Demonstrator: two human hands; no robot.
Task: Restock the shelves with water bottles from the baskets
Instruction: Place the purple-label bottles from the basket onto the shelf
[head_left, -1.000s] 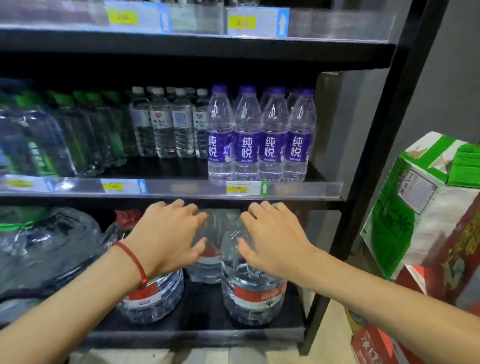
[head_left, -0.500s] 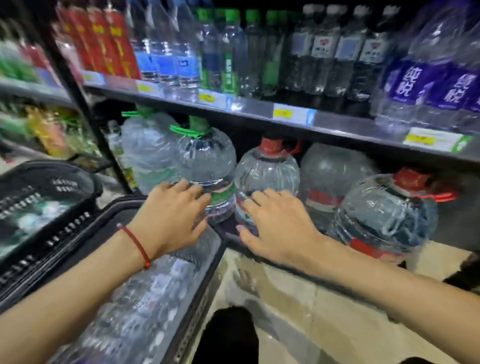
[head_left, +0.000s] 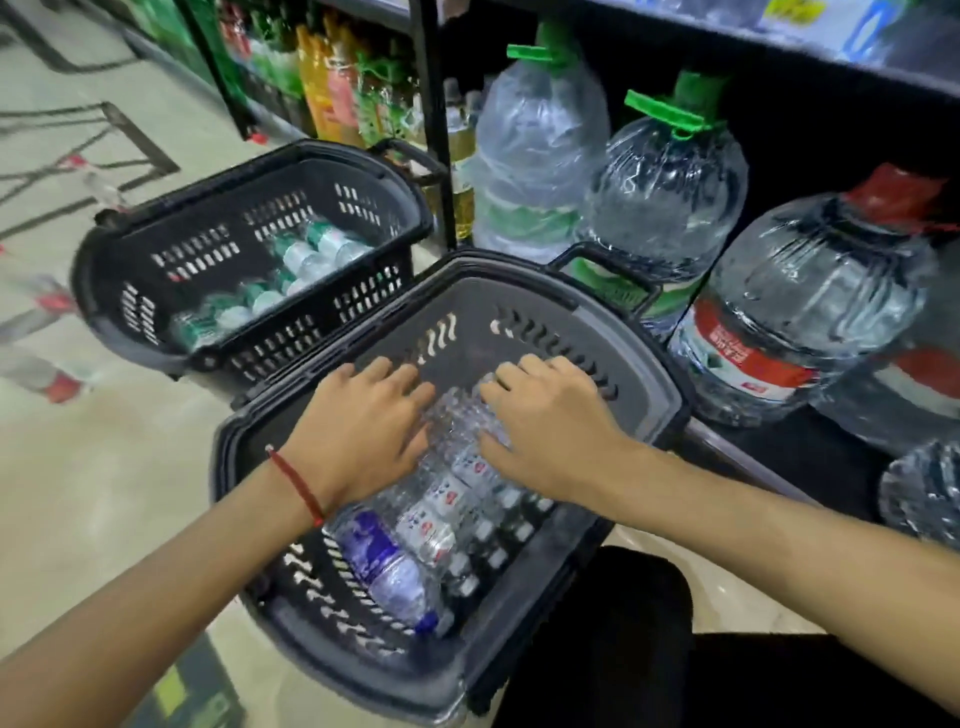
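A dark grey basket (head_left: 639, 374) stands on the floor below me, filled with several small water bottles lying on their sides: clear ones with white labels (head_left: 447, 499) and one with a purple label (head_left: 384, 566). My left hand (head_left: 363, 431), a red string on its wrist, and my right hand (head_left: 545, 431) hover side by side over the bottles at the basket's far end, fingers relaxed and spread. Whether the fingertips touch the bottles is unclear. Neither hand holds a bottle.
A second black basket (head_left: 156, 228) with green-label bottles (head_left: 291, 275) sits to the left. On the bottom shelf to the right stand large jugs with green caps (head_left: 540, 156) and a red-capped jug (head_left: 810, 306). Coloured drinks fill a shelf unit at the back.
My view swung from the shelf's purple-label bottles down and left to the baskets. Both hands came away from the big jugs and now hang over the grey basket's bottles.
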